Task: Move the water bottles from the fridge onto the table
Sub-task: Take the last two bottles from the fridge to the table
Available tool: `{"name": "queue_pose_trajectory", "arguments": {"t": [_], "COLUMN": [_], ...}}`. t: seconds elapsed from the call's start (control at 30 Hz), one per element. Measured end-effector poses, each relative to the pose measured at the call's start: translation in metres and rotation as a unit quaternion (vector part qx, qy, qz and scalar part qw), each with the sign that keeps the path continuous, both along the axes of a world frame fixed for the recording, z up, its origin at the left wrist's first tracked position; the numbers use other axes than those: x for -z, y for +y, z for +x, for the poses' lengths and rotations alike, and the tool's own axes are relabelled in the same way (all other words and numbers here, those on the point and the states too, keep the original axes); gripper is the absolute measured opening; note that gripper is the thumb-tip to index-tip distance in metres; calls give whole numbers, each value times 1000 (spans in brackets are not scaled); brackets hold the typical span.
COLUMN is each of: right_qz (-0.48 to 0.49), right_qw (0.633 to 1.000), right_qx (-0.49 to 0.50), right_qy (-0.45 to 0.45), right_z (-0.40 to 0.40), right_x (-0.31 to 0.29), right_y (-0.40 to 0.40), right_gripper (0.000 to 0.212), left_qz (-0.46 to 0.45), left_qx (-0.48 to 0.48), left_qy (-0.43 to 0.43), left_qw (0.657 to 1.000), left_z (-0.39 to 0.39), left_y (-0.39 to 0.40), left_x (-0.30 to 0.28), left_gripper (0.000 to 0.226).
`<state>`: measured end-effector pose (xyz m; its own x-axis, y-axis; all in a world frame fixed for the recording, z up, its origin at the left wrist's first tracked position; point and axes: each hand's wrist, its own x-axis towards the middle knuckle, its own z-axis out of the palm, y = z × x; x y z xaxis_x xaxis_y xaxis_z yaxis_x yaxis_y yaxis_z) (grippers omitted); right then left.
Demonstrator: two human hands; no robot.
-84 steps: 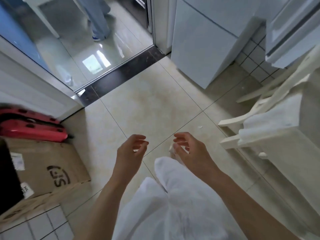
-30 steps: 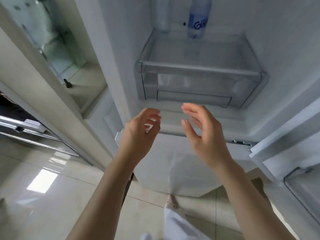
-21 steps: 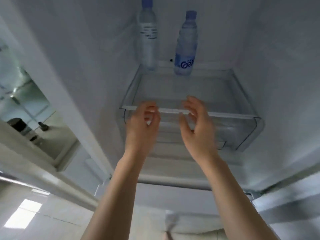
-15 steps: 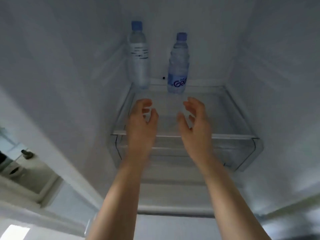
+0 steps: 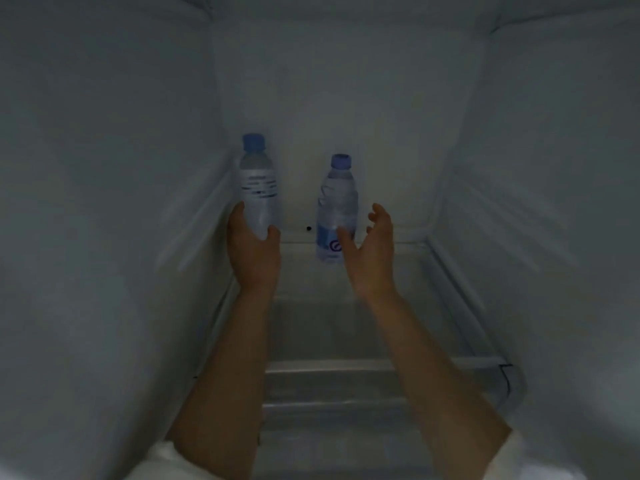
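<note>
Two clear water bottles with blue caps stand at the back of a glass fridge shelf [image 5: 408, 271]. The left bottle [image 5: 259, 188] has a white label with dark print. My left hand [image 5: 254, 252] wraps its lower part, fingers on its left side and thumb on its right. The right bottle [image 5: 336, 202] carries a blue label low down. My right hand [image 5: 372, 251] is spread open just to the right of it, the thumb crossing in front of the label and the fingers apart from the bottle.
White fridge walls [image 5: 104, 202] close in on the left, right and back. A clear drawer front [image 5: 332, 386] runs below the shelf between my forearms. The inside is dim.
The view has gone from the floor up into the fridge. Both hands have reached deep over the shelf; the left one has closed around the left bottle and the right one has come beside the right bottle.
</note>
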<state>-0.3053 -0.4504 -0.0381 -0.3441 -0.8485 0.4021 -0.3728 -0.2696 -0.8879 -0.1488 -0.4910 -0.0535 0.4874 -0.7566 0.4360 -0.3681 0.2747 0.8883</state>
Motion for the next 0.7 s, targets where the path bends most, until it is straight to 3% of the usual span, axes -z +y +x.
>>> {"name": "queue_pose_trajectory", "arguments": {"t": [0.17, 0.2, 0.3, 0.4, 0.57, 0.7], "right_qz": [45, 45, 21, 6, 52, 39], "right_qw": [997, 997, 996, 995, 994, 993], "right_qx": [-38, -39, -57, -77, -72, -72], "right_qy": [-42, -45, -62, -65, -67, -82], "right_z": [6, 7, 3, 1, 3, 4], "right_x": [5, 5, 3, 1, 7, 10], "right_y": [-24, -28, -35, -36, -54, -55], "right_gripper": [78, 70, 16, 18, 55, 59], "left_qz": [-12, -14, -19, 11, 25, 23], "left_qx": [29, 31, 25, 10, -28, -44], "left_qy": [67, 72, 55, 56, 57, 63], "left_qw": [997, 997, 998, 998, 998, 997], "left_z": [-5, -5, -4, -5, -4, -5], "left_y": [-18, -22, -33, -38, -44, -38], "left_x": [-7, -8, -12, -8, -1, -4], "left_gripper": [77, 76, 65, 60, 59, 53]}}
